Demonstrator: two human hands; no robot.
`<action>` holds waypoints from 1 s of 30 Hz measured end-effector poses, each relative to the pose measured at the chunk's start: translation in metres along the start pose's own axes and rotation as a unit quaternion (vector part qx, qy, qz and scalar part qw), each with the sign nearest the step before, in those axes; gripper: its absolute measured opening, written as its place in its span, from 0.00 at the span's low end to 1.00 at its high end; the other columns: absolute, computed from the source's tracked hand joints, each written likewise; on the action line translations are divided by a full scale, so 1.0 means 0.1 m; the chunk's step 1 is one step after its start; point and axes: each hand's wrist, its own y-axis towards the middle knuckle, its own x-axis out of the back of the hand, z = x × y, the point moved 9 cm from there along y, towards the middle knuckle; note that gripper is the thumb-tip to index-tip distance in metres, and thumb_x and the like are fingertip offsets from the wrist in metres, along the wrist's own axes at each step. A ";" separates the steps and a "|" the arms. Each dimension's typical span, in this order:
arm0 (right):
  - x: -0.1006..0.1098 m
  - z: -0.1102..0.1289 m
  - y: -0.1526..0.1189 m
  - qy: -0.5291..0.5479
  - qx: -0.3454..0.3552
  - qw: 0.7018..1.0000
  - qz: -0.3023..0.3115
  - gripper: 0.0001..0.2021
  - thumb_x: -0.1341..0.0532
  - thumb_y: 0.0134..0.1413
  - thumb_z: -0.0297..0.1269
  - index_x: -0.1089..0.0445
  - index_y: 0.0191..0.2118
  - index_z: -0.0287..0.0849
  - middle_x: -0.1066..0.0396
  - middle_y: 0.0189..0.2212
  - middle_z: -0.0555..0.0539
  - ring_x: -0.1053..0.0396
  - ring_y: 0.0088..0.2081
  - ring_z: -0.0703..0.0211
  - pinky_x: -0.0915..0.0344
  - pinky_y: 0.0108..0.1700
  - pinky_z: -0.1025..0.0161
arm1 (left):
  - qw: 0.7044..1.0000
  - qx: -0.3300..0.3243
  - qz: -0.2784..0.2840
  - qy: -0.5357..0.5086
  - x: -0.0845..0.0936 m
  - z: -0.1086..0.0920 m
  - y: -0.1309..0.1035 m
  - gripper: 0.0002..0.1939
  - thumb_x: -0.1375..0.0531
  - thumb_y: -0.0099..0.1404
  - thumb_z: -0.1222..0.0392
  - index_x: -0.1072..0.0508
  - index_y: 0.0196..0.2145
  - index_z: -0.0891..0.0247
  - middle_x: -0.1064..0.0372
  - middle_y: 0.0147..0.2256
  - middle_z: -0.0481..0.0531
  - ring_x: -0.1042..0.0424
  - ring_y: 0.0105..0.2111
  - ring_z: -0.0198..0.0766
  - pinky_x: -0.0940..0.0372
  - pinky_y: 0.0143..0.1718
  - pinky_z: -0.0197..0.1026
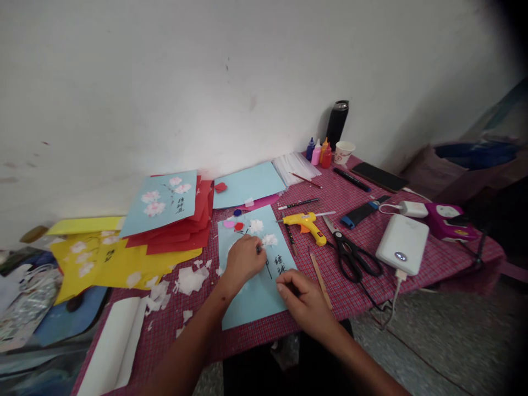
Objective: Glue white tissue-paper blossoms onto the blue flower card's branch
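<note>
A light blue sheet [247,311] with white paper flowers [256,226], a dark stem and black handwritten characters lies at the table's front. My left hand [246,258] rests over its middle, just below the flowers, fingers curled; a small dark item shows at the fingertips, too small to name. My right hand [299,294] is at the sheet's right edge below the characters, thumb and fingers bent toward each other; whether anything is between them is hidden. Small red, pink and blue pieces lie at the sheet's top left.
A yellow glue gun [307,223], black-handled scissors [352,253] and a white power bank [403,245] are to the right. Red sheets [198,228] and a flowered blue card [169,192] are stacked left, above yellow paper [160,269]. Paint bottles [316,154] stand at the back.
</note>
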 end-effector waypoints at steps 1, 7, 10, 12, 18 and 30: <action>0.00 0.00 0.00 -0.002 0.000 1.000 0.001 0.06 0.43 0.65 0.34 0.30 0.36 0.44 0.32 0.30 0.51 0.34 0.32 0.60 0.39 0.36 0.63 | 1.000 -0.001 0.000 0.003 0.00 -0.01 0.00 0.06 0.42 0.65 0.60 0.25 0.35 0.61 0.27 0.35 0.52 0.28 0.39 0.43 0.39 0.40 0.42; 0.00 -0.02 0.00 -0.002 0.000 1.000 0.000 0.06 0.42 0.65 0.34 0.30 0.36 0.44 0.32 0.30 0.51 0.34 0.32 0.60 0.39 0.36 0.63 | 1.000 -0.001 0.007 0.022 -0.01 -0.02 0.04 0.08 0.44 0.67 0.61 0.27 0.31 0.60 0.28 0.33 0.51 0.29 0.37 0.41 0.41 0.37 0.41; 0.00 -0.01 0.00 0.001 -0.002 1.000 0.000 0.06 0.42 0.65 0.34 0.30 0.36 0.44 0.32 0.30 0.51 0.34 0.32 0.60 0.39 0.36 0.63 | 1.000 0.004 0.010 0.025 -0.01 -0.02 0.06 0.09 0.44 0.68 0.61 0.28 0.30 0.60 0.28 0.33 0.51 0.30 0.36 0.41 0.42 0.36 0.41; 0.00 -0.01 0.00 0.005 -0.004 1.000 0.001 0.06 0.43 0.65 0.34 0.30 0.36 0.44 0.32 0.30 0.51 0.34 0.32 0.60 0.39 0.35 0.63 | 1.000 0.010 0.013 0.025 -0.02 -0.02 0.06 0.09 0.44 0.68 0.61 0.28 0.30 0.60 0.28 0.33 0.51 0.30 0.36 0.40 0.43 0.36 0.41; 0.00 0.00 0.01 0.002 -0.003 1.000 0.000 0.06 0.42 0.64 0.33 0.30 0.35 0.44 0.32 0.30 0.51 0.34 0.32 0.60 0.39 0.35 0.63 | 0.999 0.028 0.012 0.026 -0.02 -0.04 0.07 0.09 0.45 0.68 0.60 0.26 0.31 0.60 0.27 0.34 0.52 0.29 0.36 0.40 0.42 0.36 0.40; 0.01 0.00 0.00 0.004 0.004 1.000 -0.002 0.06 0.43 0.65 0.34 0.30 0.36 0.44 0.31 0.30 0.50 0.33 0.32 0.60 0.38 0.36 0.63 | 0.999 0.031 0.004 0.028 -0.03 -0.05 0.07 0.09 0.44 0.69 0.60 0.25 0.32 0.60 0.26 0.35 0.52 0.28 0.37 0.42 0.39 0.38 0.41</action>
